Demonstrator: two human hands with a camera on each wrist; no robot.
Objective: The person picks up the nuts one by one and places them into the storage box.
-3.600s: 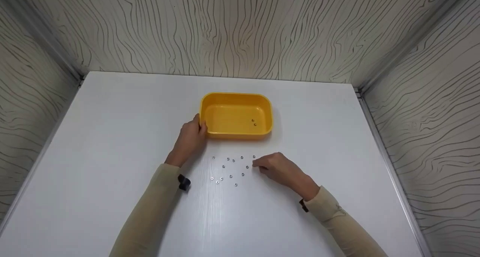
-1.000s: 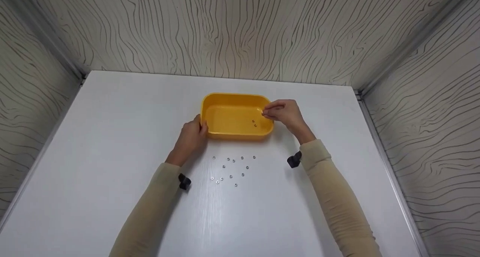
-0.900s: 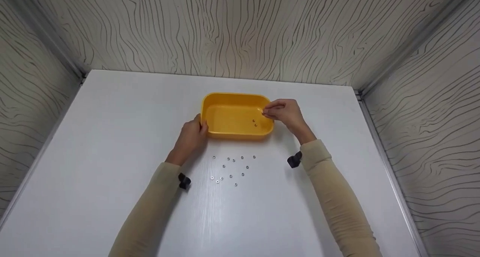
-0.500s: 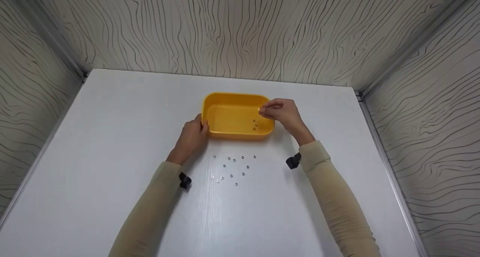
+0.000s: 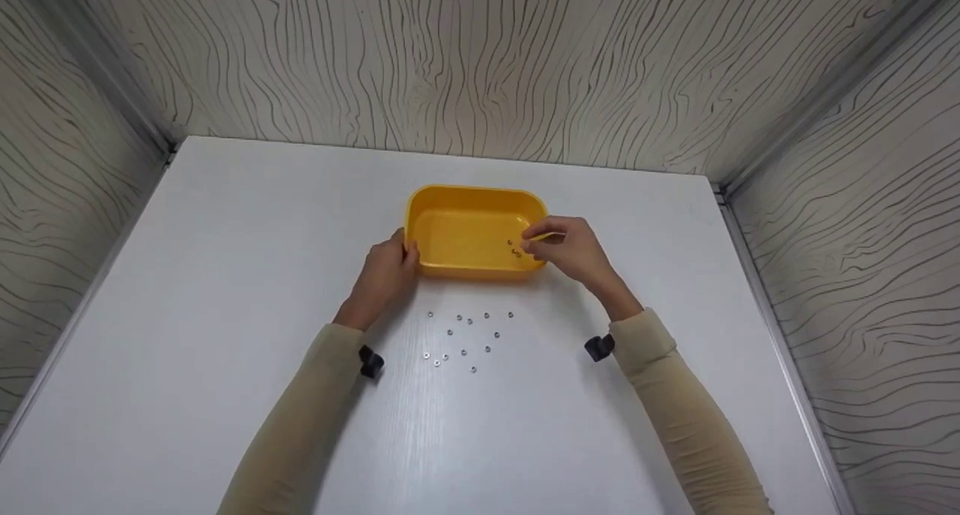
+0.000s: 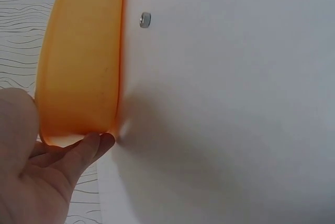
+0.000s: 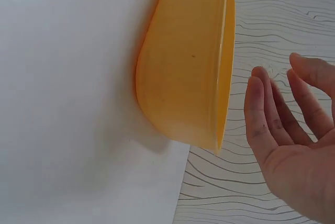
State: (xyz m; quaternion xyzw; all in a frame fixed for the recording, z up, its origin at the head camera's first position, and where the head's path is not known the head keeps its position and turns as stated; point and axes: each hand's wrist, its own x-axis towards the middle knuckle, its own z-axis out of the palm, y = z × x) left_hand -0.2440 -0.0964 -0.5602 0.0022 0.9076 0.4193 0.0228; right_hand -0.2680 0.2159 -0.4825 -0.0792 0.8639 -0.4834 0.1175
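Observation:
A yellow plastic bin (image 5: 472, 268) stands on the table, and my left hand (image 5: 381, 281) grips its left end near the front corner. In the left wrist view the thumb and fingers (image 6: 78, 156) close round that end. My right hand (image 5: 576, 254) hovers over the bin's right end. Its thumb and fingertips are apart, and the right wrist view shows nothing between them. A few small metal nuts (image 5: 510, 242) lie on the bin floor just below these fingers. Several more nuts (image 5: 463, 352) are scattered on the table in front of the bin.
The white table (image 5: 247, 222) reaches back to a wood-grain patterned wall (image 5: 480, 64). Similar panels stand at the left and right. Dark wrist cameras (image 5: 598, 347) sit under both cuffs.
My right hand rose from the scattered nuts to the bin and released a nut into it. Its fingers have since parted, and it has shifted slightly toward me. The left hand keeps its grip.

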